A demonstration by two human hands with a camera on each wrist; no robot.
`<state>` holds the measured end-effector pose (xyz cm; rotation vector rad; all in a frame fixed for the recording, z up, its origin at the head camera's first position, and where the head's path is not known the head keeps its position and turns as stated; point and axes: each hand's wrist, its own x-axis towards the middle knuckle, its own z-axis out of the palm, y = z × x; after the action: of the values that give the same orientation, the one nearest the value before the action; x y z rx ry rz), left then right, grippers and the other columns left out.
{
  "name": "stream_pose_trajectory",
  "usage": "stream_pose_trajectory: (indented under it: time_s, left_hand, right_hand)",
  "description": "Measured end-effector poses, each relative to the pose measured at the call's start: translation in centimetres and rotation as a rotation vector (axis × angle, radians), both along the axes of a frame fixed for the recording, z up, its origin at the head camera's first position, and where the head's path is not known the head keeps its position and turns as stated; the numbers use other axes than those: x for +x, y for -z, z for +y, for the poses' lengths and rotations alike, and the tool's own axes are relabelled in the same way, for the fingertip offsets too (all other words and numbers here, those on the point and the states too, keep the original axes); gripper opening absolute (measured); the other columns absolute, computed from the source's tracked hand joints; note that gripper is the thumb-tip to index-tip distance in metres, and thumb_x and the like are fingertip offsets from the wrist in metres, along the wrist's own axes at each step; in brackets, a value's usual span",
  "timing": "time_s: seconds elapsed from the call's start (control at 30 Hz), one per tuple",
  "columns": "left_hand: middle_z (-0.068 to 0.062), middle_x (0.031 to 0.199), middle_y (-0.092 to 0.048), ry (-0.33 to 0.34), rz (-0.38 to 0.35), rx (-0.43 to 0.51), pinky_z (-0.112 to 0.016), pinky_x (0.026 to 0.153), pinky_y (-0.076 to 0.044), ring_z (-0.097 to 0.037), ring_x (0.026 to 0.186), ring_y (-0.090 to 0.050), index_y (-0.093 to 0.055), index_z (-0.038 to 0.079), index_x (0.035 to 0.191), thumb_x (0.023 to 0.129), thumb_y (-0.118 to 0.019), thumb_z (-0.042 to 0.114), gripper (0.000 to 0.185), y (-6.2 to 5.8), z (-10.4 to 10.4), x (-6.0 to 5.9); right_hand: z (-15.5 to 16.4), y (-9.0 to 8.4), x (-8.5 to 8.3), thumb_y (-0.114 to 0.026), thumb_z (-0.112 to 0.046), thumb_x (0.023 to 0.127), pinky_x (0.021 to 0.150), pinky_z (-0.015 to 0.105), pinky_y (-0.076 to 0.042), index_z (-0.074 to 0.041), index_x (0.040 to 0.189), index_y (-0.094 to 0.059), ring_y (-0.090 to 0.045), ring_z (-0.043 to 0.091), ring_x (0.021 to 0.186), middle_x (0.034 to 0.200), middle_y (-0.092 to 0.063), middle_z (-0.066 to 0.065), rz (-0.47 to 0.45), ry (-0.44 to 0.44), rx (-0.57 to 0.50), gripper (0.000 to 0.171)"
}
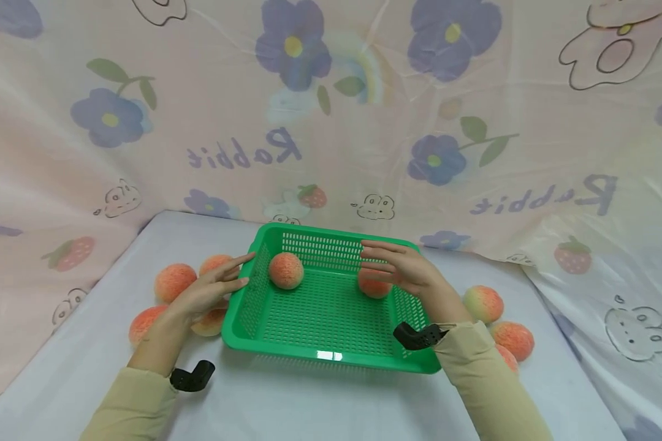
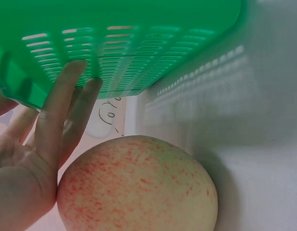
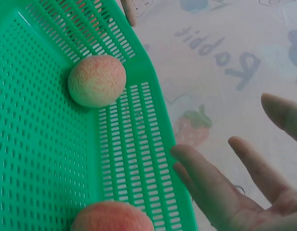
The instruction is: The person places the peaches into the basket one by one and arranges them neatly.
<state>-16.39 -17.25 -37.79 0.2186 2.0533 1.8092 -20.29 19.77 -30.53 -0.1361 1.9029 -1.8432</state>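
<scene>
Left hand (image 1: 206,293): fingers straight and spread, holding nothing; palm over a peach outside the basket's left wall, fingertips (image 2: 74,72) just at that wall's outer face.
Right hand (image 1: 403,269): fingers straight and loosely spread, holding nothing; hovering above the basket's right side, over the peach there.
Basket (image 1: 331,356): green, slotted plastic, rectangular; sitting in the middle of the table, between both hands.
Peach, far left corner of basket (image 1: 285,270): inside, near the back wall, apart from the other fruit.
Peach, right side of basket (image 1: 372,286): inside, close to the right wall, partly covered by the right hand; contact not clear.
Peach at left palm (image 2: 139,185): on the table just beside the basket's left wall, touching the heel of the left hand in the wrist view.
Left cluster (image 1: 174,281): several more peaches on the table, left of the basket, around the left hand.
Right cluster (image 1: 483,303): peaches on the table right of the basket, behind the right sleeve (image 1: 482,373).
Table (image 1: 320,404): covered in pale cloth.
Backdrop (image 1: 331,122): pink cloth printed with flowers, strawberries and "Rabbit".
</scene>
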Motion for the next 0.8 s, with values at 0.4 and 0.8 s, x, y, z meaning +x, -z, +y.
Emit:
stream_pose_trajectory:
  time_s: [0.4,0.8]
  left_hand:
    - [-0.026,0.158,-0.001,0.03,0.007,0.021,-0.04,0.09,-0.051,-0.02,0.114,-0.058,-0.013,0.015,0.155,0.101,-0.05,0.022,0.066,-0.1,-0.4,0.1]
    - [-0.026,0.158,-0.003,0.05,0.019,0.028,-0.038,0.089,-0.052,-0.016,0.11,-0.059,-0.012,0.014,0.155,0.101,-0.05,0.023,0.066,0.0,-0.3,0.0]
  right_hand:
    - [3.7,0.0,0.6,-0.048,-0.022,0.102,0.111,0.047,-0.034,0.001,0.15,-0.024,-0.028,0.043,0.139,0.154,-0.023,0.028,0.045,-0.008,0.032,0.059]
    - [8.6,0.1,1.6,-0.054,-0.031,0.099,0.107,0.034,-0.041,0.002,0.15,-0.022,-0.053,0.02,0.124,0.146,-0.038,0.024,0.071,0.115,0.135,0.068]
